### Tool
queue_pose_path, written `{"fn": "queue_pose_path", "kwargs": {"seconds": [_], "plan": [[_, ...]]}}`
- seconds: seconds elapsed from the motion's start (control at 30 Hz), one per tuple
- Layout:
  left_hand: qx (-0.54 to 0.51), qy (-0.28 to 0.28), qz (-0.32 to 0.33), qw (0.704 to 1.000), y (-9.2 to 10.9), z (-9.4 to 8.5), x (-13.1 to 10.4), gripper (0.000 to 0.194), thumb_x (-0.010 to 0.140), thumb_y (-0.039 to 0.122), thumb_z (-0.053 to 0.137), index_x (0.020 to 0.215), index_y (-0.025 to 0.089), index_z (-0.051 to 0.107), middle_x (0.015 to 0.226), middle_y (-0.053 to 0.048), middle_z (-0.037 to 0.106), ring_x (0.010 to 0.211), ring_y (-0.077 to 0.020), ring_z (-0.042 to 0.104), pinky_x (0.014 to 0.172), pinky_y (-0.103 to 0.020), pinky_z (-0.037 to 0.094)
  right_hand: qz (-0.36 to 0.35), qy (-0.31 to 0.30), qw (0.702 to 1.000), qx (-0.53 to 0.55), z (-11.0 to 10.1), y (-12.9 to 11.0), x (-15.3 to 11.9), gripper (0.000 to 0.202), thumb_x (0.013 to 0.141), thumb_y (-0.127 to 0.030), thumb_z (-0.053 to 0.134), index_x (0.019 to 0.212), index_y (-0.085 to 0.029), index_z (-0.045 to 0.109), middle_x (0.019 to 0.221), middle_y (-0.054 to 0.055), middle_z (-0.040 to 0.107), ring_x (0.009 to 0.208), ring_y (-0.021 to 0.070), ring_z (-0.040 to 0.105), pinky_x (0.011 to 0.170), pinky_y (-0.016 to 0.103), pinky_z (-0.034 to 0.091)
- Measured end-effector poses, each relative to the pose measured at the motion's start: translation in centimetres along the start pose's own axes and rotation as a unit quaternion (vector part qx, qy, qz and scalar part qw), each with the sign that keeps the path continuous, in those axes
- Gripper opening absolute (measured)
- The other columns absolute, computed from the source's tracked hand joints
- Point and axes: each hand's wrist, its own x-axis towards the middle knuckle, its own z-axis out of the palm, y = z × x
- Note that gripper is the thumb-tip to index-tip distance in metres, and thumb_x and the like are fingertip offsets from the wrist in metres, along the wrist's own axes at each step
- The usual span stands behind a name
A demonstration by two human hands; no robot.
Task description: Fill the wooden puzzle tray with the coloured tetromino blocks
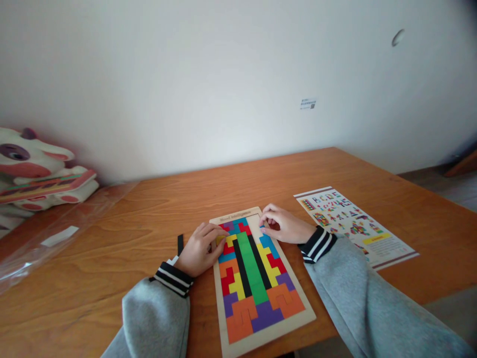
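Observation:
A wooden puzzle board (309,314) lies on the table, filled with coloured block pieces. A long green column (250,263) runs up its middle between two black strips (241,268). My left hand (199,249) rests over the board's upper left edge, its curved index finger and thumb slightly apart beside a yellow piece (230,239). My right hand (286,224) is over the upper right corner with thumb and fingers pinched. Whatever sits between these fingertips is hidden. Bare pale wood (255,226) shows just left of them. A blue piece (266,242) lies below that hand.
A loose black strip (180,244) lies left of the board. To the right is a printed pattern sheet (350,223). A cow-shaped toy keyboard (40,171) and a clear plastic bag (85,219) occupy the left side. The white wall (223,89) stands behind the table.

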Motion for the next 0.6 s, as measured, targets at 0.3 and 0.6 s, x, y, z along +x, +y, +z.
{"fn": "queue_pose_path", "kwargs": {"seconds": [0.3, 0.6], "plan": [[0.133, 0.033, -0.004, 0.991, -3.9, -4.5, -3.3, 0.016, 0.094, 0.026, 0.06, 0.106, 0.019, 0.069, 0.099, -0.007, 0.073, 0.091, -0.0211, 0.065, 0.086, -0.036, 0.052, 0.005, 0.025, 1.0, -0.009, 0.4, -0.1, 0.1, 0.017, 0.094, -0.034, 0.056, 0.09, -0.02, 0.065, 0.095, 0.005, 0.057, 0.074, 0.0154, 0.058, 0.071, 0.032, 0.051], [0.118, -0.041, -0.063, 0.99, -5.9, -7.7, -7.1, 0.053, 0.075, 0.056, 0.079, 0.113, 0.021, 0.069, 0.109, -0.008, 0.074, 0.1, -0.0259, 0.067, 0.09, -0.039, 0.054, -0.01, 0.028, 0.999, -0.027, 0.4, -0.1, 0.1, 0.026, 0.097, -0.043, 0.053, 0.094, -0.021, 0.066, 0.093, 0.006, 0.058, 0.075, 0.0169, 0.059, 0.071, 0.033, 0.051]]}}
